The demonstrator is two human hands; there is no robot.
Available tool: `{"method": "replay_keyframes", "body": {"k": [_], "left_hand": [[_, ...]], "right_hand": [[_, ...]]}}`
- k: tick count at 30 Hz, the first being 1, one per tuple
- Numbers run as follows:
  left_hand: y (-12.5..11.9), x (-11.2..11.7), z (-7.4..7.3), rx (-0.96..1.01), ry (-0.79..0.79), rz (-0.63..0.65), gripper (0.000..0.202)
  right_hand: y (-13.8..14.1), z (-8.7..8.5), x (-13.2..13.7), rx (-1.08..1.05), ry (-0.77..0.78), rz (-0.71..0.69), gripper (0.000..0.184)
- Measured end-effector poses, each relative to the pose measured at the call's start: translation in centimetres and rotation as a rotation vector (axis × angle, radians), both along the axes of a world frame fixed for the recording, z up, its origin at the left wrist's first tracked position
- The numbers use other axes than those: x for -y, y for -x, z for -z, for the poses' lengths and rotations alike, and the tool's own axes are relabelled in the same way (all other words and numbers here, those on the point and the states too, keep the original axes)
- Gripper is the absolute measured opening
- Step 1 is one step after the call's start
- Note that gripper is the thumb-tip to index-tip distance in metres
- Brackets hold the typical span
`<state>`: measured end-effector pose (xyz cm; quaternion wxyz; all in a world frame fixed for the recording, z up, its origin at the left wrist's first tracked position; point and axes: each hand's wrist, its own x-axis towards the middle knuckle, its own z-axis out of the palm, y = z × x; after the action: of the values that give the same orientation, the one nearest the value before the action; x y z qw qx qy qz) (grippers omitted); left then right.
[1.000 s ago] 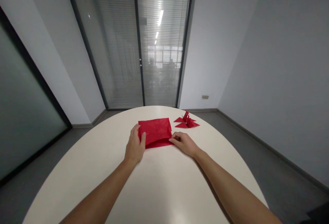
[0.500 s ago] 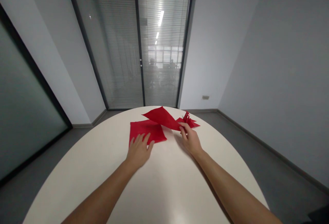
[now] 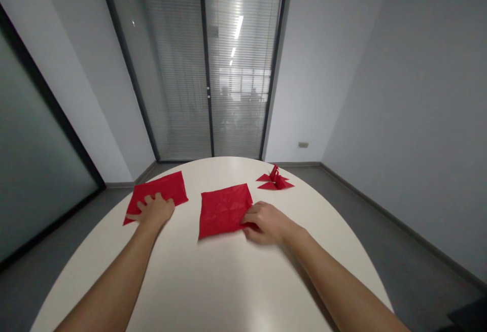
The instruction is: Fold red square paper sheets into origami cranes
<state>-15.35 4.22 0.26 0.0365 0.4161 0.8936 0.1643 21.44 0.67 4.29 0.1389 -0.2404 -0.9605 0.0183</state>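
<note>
At the left of the table, my left hand [image 3: 155, 210] lies with fingers spread on a red paper sheet or stack of sheets [image 3: 167, 185]. Its fingers cover part of the paper's near side. Nearer the middle is a creased, squarish red sheet of paper [image 3: 224, 210]. My right hand [image 3: 264, 222] pinches this sheet at its right edge, with the thumb below and the fingers on top. Beyond the right hand stand red folded paper cranes [image 3: 274, 179], close together with their wings spread.
The round white table [image 3: 213, 286] carries all the paper. Behind its far edge is a glass partition with blinds [image 3: 243, 119]. Plain walls [image 3: 418, 93] rise at the right. A dark object [image 3: 470, 317] shows at the lower right corner.
My left hand has slid the left paper further left. My right hand has brought its raised sheet down and nearer, to the middle of the table. The cranes stay in place.
</note>
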Motion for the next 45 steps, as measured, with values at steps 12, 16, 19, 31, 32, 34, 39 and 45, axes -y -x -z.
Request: {"method": "replay_keyframes", "body": {"k": [12,16,19,31,32,34,39,45], "left_hand": [[-3.1,1.0,-0.3,-0.28,-0.254,0.226,0.064],[-4.5,1.1,-0.1,-0.11,-0.068,0.23,0.064],[-4.9,1.2,-0.4,-0.145,-0.056,0.191,0.063],[-16.7,5.8,0.2,-0.149,-0.041,0.995,0.055],[-16.7,5.9,0.5,-0.151,-0.022,0.988,0.056],[-16.5,6.1,0.7,-0.168,-0.012,0.944,0.058],[-17.1,7.1,0.8,-0.17,-0.036,0.938,0.06],[-18.1,7.5,1.9,-0.152,-0.101,1.015,0.059]], "right_hand": [[0.6,0.2,0.7,-0.076,0.182,0.11,0.05],[0.9,1.3,0.7,0.024,0.333,0.2,0.072],[1.2,1.6,0.8,0.05,0.342,0.24,0.076],[2.0,3.2,0.5,0.022,0.276,0.308,0.072],[1.9,3.2,0.3,0.059,0.295,0.349,0.069],[1.8,3.0,0.1,0.116,0.299,0.449,0.064],[2.2,2.0,0.1,0.023,0.195,0.601,0.06],[3.2,2.8,0.4,-0.027,0.378,0.412,0.069]]}}
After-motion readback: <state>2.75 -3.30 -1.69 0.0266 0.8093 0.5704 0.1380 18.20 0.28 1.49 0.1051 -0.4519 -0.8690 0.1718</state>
